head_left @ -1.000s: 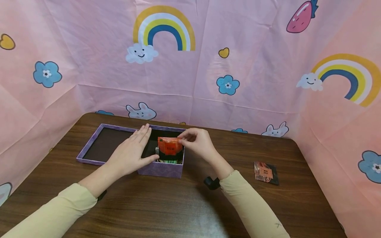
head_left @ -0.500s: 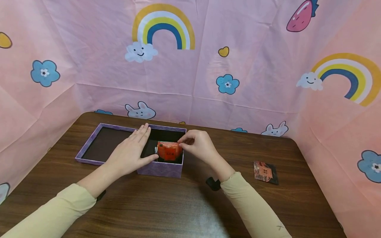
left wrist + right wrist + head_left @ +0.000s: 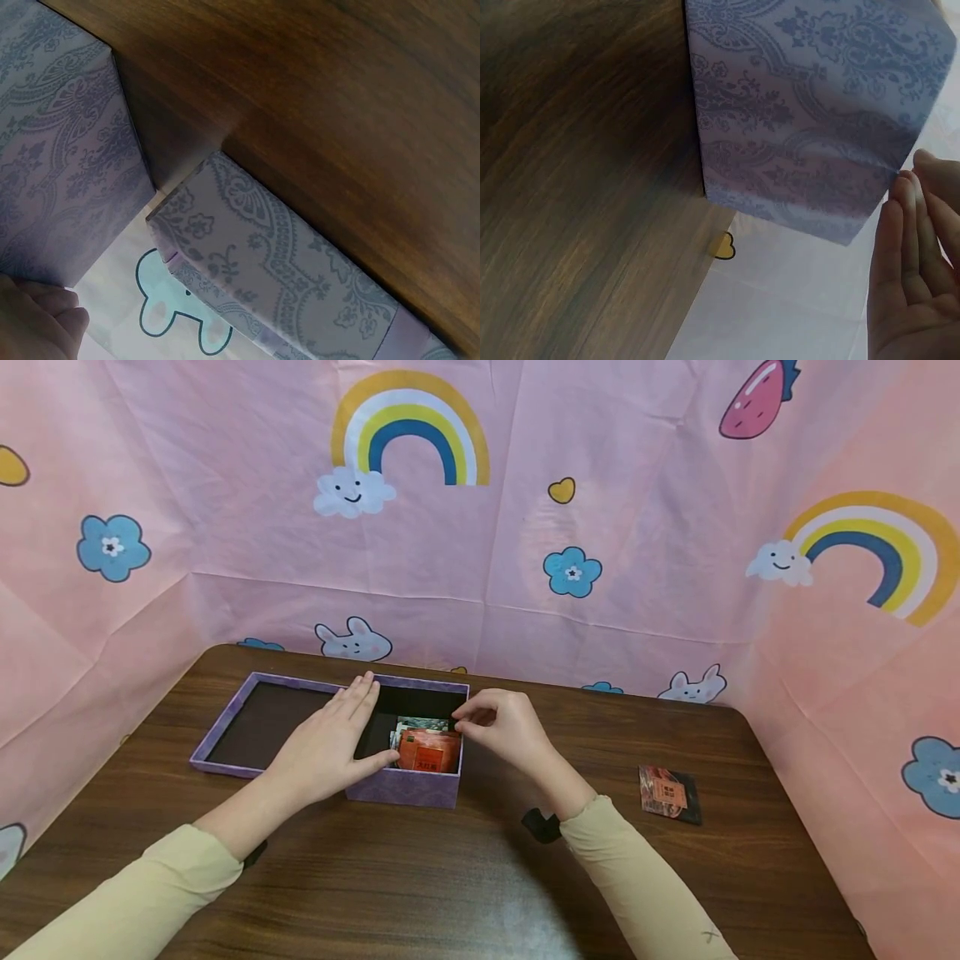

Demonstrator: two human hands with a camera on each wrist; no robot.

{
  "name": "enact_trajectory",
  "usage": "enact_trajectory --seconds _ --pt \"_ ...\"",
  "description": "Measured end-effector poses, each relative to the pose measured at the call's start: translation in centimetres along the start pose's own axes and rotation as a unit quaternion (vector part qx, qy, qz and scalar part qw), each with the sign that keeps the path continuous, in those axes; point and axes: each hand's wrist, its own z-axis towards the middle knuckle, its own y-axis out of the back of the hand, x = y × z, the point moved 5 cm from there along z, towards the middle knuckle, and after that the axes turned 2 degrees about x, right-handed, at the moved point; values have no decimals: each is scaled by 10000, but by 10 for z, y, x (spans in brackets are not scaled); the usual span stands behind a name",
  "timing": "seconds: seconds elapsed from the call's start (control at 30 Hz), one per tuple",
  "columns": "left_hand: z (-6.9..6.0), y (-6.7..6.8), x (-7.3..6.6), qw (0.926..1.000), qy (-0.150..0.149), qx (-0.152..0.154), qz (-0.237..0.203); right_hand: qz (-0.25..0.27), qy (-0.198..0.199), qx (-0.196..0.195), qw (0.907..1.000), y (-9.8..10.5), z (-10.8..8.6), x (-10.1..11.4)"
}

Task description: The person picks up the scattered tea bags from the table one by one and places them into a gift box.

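A purple patterned box (image 3: 403, 791) stands uncovered on the table, its inside dark. Low in its right half lies a red tea sachet (image 3: 427, 753), with a greenish packet (image 3: 423, 724) behind it. My left hand (image 3: 330, 739) reaches over the box's left side with straight fingers; its thumb points toward the red sachet. At the right rim is my right hand (image 3: 501, 724), thumb and forefinger slightly apart, nothing visible between them. In the right wrist view the fingertips (image 3: 902, 184) touch or nearly touch the box's upper edge.
The box lid (image 3: 225, 718) lies upside down against the box's left side. A red and black sachet (image 3: 670, 795) is flat on the brown wooden table (image 3: 420, 885) at the right. A pink printed cloth (image 3: 480, 527) closes off the back and both sides.
The red sachet has dropped from upright at the right fingertips to lower and toward the front of the box, exposing the greenish packet. My right hand has let it go; the left stays put.
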Motion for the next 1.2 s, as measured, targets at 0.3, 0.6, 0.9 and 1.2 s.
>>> enact_trajectory --seconds 0.3,0.6,0.9,1.2 --pt "1 0 0 10000 -55 -48 59 255 -343 -181 9989 22 -10 -15" --pt "0 1 -1 10000 -53 -34 21 499 -601 -301 9965 55 -29 -39" --pt "0 1 -1 10000 -63 -35 40 360 -727 -453 9957 91 -53 -67" --pt "1 1 -1 10000 -68 -30 42 183 -1086 -454 9929 125 -80 -91"
